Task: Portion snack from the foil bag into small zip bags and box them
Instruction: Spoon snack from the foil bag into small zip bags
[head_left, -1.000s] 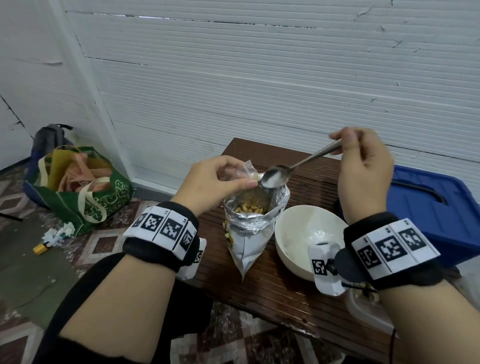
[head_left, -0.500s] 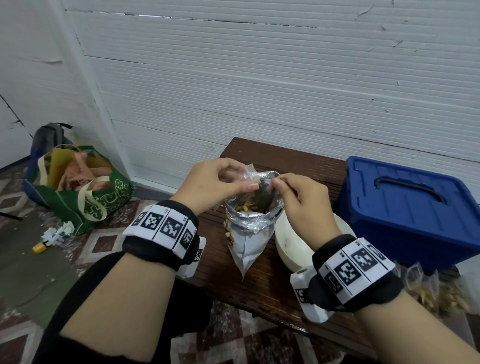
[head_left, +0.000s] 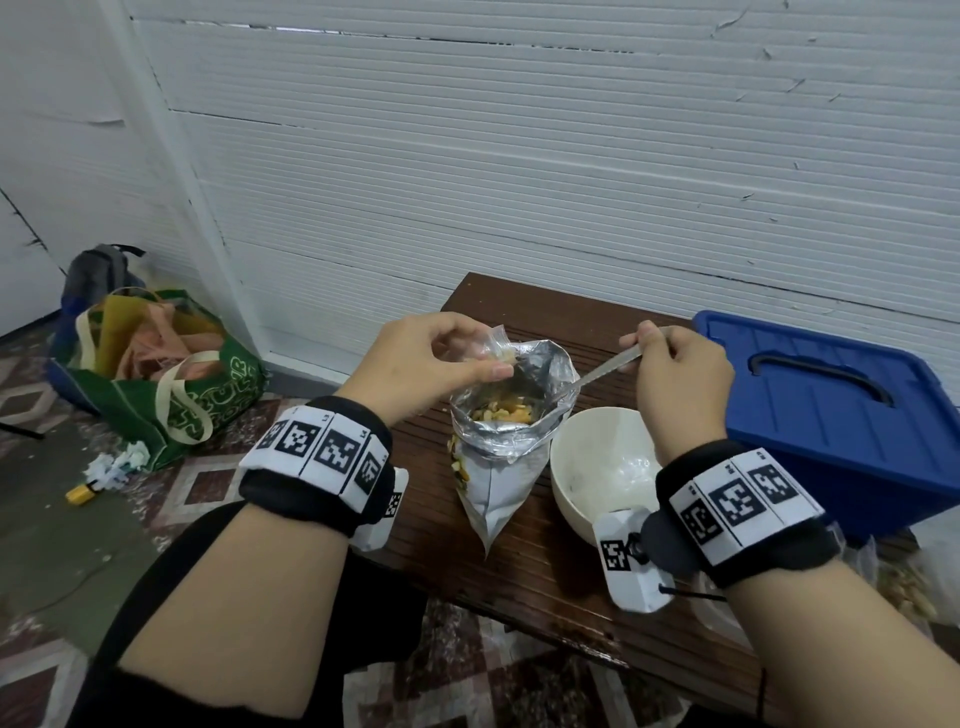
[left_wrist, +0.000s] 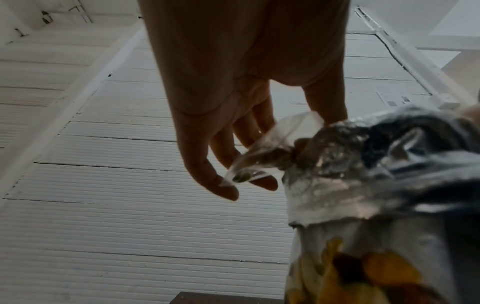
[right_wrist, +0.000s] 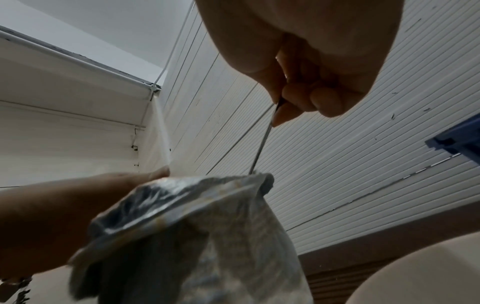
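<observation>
Your left hand (head_left: 421, 364) pinches small zip bag (head_left: 498, 345) at foil bag (head_left: 506, 452) mouth | your right hand (head_left: 675, 374) grips spoon (head_left: 605, 370), bowl dipped in foil bag | foil bag upright mid-worktop (head_left: 545, 561), white bowl (head_left: 597, 467) at its 3 o'clock | no legible labels

- You are looking at a silver foil bag (head_left: 511, 441), crinkled and shining, with yellow and orange snack pieces (head_left: 506, 414) showing inside; its lower front is carrying a yellow-and-orange print;
- The small zip bag (head_left: 493, 345) is showing clear;
- The spoon (head_left: 605, 370) is gleaming silver;
- The bowl (head_left: 597, 470) is showing plain cream-white;
- The box (head_left: 831, 415) is showing solid blue;
- The table (head_left: 545, 571) is showing dark brown with fine ridged stripes;
- Your wristbands (head_left: 322, 457) are showing black with white black-patterned squares;
- The tote bag (head_left: 171, 384) is showing green with pale lettering.
</observation>
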